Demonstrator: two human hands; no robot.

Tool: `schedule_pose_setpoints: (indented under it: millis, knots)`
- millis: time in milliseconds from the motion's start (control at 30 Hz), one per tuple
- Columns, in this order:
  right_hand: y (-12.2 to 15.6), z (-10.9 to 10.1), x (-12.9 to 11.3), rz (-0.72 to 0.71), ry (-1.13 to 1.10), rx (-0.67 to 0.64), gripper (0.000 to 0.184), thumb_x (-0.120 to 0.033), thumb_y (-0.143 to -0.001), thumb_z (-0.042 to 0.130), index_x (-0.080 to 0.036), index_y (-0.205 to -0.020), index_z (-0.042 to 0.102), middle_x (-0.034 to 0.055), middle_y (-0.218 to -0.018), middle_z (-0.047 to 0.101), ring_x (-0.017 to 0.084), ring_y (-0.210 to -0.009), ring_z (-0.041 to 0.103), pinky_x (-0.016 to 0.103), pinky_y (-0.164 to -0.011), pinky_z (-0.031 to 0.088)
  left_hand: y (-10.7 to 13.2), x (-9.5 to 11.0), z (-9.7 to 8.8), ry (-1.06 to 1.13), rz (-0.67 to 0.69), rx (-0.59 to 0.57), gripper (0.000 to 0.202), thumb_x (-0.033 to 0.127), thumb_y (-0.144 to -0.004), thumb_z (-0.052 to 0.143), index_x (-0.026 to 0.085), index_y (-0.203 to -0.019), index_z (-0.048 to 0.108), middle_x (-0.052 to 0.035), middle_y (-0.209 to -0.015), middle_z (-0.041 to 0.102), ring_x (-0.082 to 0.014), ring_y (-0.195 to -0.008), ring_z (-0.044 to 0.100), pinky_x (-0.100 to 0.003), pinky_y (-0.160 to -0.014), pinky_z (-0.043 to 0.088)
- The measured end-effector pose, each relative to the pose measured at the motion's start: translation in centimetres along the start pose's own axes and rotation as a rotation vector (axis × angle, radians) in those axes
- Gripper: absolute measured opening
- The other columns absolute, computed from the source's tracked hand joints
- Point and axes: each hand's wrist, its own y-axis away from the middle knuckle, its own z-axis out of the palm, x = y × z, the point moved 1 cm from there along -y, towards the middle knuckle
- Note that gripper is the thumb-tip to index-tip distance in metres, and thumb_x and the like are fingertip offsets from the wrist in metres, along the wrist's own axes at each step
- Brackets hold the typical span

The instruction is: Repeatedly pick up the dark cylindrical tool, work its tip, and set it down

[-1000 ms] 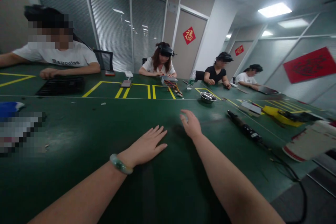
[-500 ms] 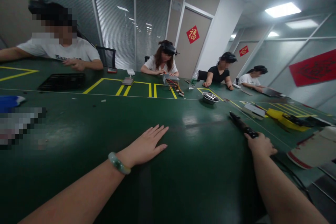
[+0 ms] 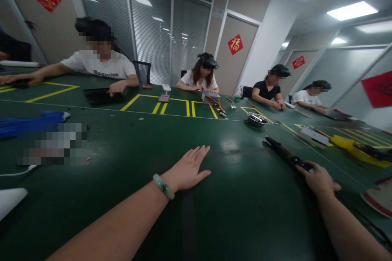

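Note:
My left hand [image 3: 187,170] lies flat on the green table [image 3: 239,220], fingers stretched out and nothing in it. A pale green bangle [image 3: 163,186] circles that wrist. On the right, my right hand [image 3: 320,180] is wrapped round the handle of a long black hair iron [image 3: 283,153]. Whether it is a straightener or a curler I cannot tell. Buttons show on its handle, and its slim tip points away to the left. Behind the hand a dark cord [image 3: 372,222] trails along the table's right side.
Several people sit across the table. Further back are a metal bowl [image 3: 257,119], a bottle [image 3: 237,98] and a grey box with coloured wires [image 3: 211,97]. Rightward lie a white box [image 3: 314,136] and a yellow item [image 3: 352,147]; at left, a blue item [image 3: 33,124].
The view has swung left, so most things appear further right. The hair iron stays in my right hand, its tip now looking split. A co-worker at the left has stretched an arm outward.

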Motion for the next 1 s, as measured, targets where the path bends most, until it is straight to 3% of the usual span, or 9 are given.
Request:
schedule_pose_setpoints:
  millis: [133,267,400,533,633,700,767,867,1000]
  knots:
    - [2.9,-0.3,-7.1,-0.257,-0.079,-0.102,0.058,-0.058,-0.076,0.054,-0.023,-0.123,0.060,0.0124,-0.112,0.059,0.033,-0.107,0.054,0.043,-0.087,0.036,0.0,0.4,-0.4,-0.001,0.027,0.042,0.078,0.062,-0.093,0.035,0.026,-0.152,-0.002,-0.0053,-0.160,0.008,-0.0236,-0.146,0.010,-0.040,-0.118,0.013]
    - [8.7,-1.0,-18.9,-0.497,-0.190,-0.192,0.046,-0.049,-0.081,0.056,-0.032,-0.124,0.056,0.0048,-0.118,0.059,0.029,-0.110,0.052,0.044,-0.093,0.029,0.0,1.2,-1.1,-0.015,0.079,0.150,0.078,0.057,-0.092,0.042,0.026,-0.152,0.002,-0.0051,-0.160,0.009,-0.0241,-0.146,0.011,-0.044,-0.118,0.016]
    - [15.1,-1.1,-30.0,-0.703,-0.345,-0.304,0.040,-0.035,-0.083,0.060,-0.030,-0.123,0.056,0.0050,-0.117,0.059,0.026,-0.111,0.050,0.042,-0.093,0.026,0.1,2.0,-1.8,-0.041,0.103,0.304,0.067,0.040,-0.094,0.045,0.025,-0.151,0.013,-0.0048,-0.158,0.017,-0.0228,-0.145,0.016,-0.045,-0.118,0.019]
    - [20.1,-0.3,-36.6,-0.879,-0.501,-0.376,0.043,-0.016,-0.082,0.056,-0.025,-0.124,0.054,0.0070,-0.117,0.057,0.023,-0.109,0.051,0.038,-0.091,0.028,0.1,1.8,-2.2,-0.036,0.054,0.417,0.054,0.019,-0.093,0.038,0.023,-0.146,0.027,-0.0033,-0.151,0.035,-0.0196,-0.141,0.027,-0.041,-0.118,0.024]
    - [21.5,-0.3,-38.4,-0.998,-0.596,-0.453,0.048,-0.011,-0.080,0.055,-0.023,-0.126,0.053,0.0078,-0.118,0.057,0.022,-0.112,0.050,0.038,-0.093,0.030,0.1,1.4,-2.4,-0.035,0.006,0.442,0.053,0.016,-0.091,0.036,0.019,-0.144,0.032,-0.0048,-0.146,0.042,-0.0198,-0.136,0.035,-0.039,-0.116,0.028]
    - [21.0,-1.2,-38.1,-1.029,-0.629,-0.482,0.056,-0.014,-0.078,0.060,-0.022,-0.132,0.048,0.0088,-0.126,0.052,0.022,-0.117,0.046,0.038,-0.097,0.031,0.1,1.3,-2.5,-0.037,-0.021,0.433,0.052,0.016,-0.091,0.036,0.018,-0.143,0.033,-0.0058,-0.145,0.044,-0.0198,-0.133,0.039,-0.039,-0.114,0.031]
    - [19.9,-2.7,-36.6,-1.001,-0.590,-0.457,0.059,-0.018,-0.077,0.065,-0.021,-0.133,0.047,0.0093,-0.131,0.048,0.023,-0.120,0.044,0.038,-0.100,0.032,0.1,1.4,-2.5,-0.048,-0.028,0.425,0.050,0.016,-0.091,0.036,0.018,-0.141,0.035,-0.0062,-0.143,0.046,-0.0194,-0.131,0.042,-0.038,-0.113,0.032]
    - [18.2,-5.4,-33.1,-0.871,-0.370,-0.416,0.037,-0.027,-0.078,0.069,-0.021,-0.114,0.061,0.0081,-0.116,0.054,0.025,-0.110,0.050,0.039,-0.096,0.036,0.0,1.7,-2.4,-0.085,0.003,0.399,0.044,0.021,-0.091,0.042,0.020,-0.135,0.043,-0.0058,-0.141,0.048,-0.0201,-0.129,0.043,-0.038,-0.111,0.033]
    - [17.9,-7.0,-29.4,-0.703,-0.049,-0.521,0.026,-0.032,-0.073,0.075,-0.023,-0.096,0.067,0.0072,-0.098,0.056,0.027,-0.092,0.056,0.039,-0.081,0.043,-0.3,1.7,-1.9,-0.146,0.033,0.327,0.039,0.033,-0.089,0.053,0.022,-0.126,0.051,-0.0074,-0.136,0.052,-0.0249,-0.127,0.045,-0.044,-0.108,0.035]
